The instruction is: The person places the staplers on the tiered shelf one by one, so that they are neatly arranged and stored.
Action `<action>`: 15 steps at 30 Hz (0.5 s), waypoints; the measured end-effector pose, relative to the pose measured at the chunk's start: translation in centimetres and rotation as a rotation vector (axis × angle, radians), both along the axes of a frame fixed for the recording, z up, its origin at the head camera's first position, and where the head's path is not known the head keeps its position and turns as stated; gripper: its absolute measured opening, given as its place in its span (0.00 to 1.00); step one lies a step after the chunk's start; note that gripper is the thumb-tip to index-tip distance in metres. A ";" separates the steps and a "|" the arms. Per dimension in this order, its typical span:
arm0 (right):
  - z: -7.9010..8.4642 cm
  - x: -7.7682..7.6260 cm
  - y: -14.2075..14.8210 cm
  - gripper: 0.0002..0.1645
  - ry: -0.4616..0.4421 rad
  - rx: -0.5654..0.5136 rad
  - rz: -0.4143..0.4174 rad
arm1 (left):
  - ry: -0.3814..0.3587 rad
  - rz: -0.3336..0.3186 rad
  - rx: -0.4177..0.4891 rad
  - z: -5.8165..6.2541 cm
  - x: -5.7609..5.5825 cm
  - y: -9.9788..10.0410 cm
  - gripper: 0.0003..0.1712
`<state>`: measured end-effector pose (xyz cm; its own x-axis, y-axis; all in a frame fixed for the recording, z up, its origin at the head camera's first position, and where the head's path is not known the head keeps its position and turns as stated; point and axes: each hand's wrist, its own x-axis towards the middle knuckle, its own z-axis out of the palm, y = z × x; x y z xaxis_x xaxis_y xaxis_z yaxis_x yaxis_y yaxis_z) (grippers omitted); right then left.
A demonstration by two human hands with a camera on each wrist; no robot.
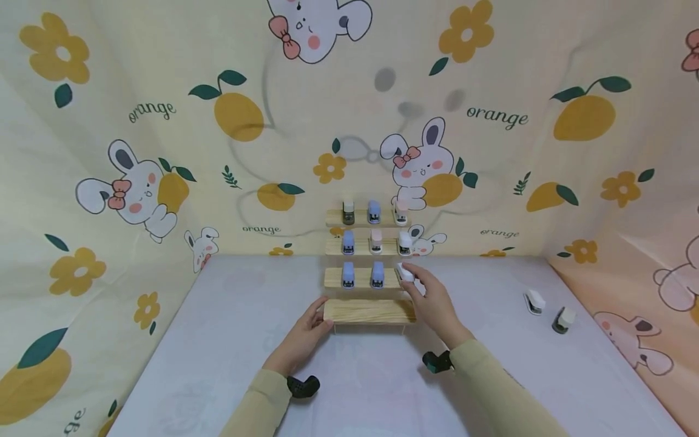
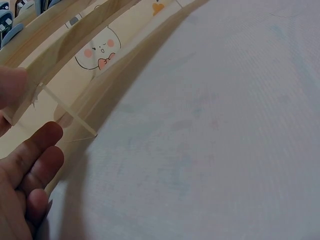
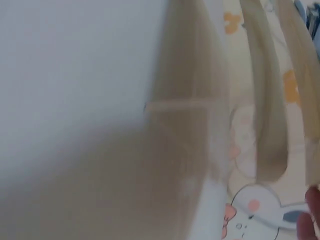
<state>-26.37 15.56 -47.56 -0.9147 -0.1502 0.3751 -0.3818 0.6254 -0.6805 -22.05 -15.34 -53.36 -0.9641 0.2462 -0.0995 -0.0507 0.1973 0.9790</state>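
Observation:
A tiered wooden display rack (image 1: 369,311) stands at the middle of the table's far side, with small staplers on its three upper tiers. My left hand (image 1: 303,335) grips the left end of the lowest tier, thumb at the front edge. In the left wrist view, several fingers (image 2: 42,167) show below the board's end. My right hand (image 1: 437,303) pinches a white stapler (image 1: 405,272) at the right end of the tier above. Beside it are a blue stapler (image 1: 377,275) and another blue one (image 1: 347,275). Only fingertips (image 3: 312,200) show in the right wrist view.
At the table's right lie a white stapler (image 1: 534,301) and a dark stapler with a pale top (image 1: 563,320). A printed cloth (image 1: 295,152) hangs close behind the rack and along both sides. Thin legs (image 2: 70,111) hold up the lowest tier.

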 end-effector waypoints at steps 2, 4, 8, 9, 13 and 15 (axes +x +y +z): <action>0.3 0.2 -0.6 0.28 0.014 0.002 -0.035 | 0.006 0.001 0.004 0.0 0.0 0.0 0.38; 0.4 0.4 -1.0 0.29 0.030 0.015 -0.066 | 0.008 0.002 0.005 -0.1 0.0 0.0 0.38; 0.3 0.6 -1.5 0.28 0.062 0.041 -0.123 | -0.006 0.004 -0.007 -0.1 -0.1 0.1 0.38; 0.3 0.6 -1.5 0.28 0.070 0.040 -0.129 | -0.007 0.004 -0.010 -0.1 -0.1 0.1 0.38; 0.2 0.6 -1.5 0.29 0.084 0.039 -0.131 | -0.002 0.007 -0.021 0.0 0.0 0.1 0.39; 0.1 0.7 -1.4 0.35 0.072 0.027 -0.121 | 0.002 0.006 -0.020 0.0 0.0 0.1 0.39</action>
<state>-25.72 14.20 -47.45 -0.8977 -0.0515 0.4376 -0.3496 0.6876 -0.6363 -22.03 -15.21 -53.36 -0.9658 0.2381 -0.1030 -0.0505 0.2169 0.9749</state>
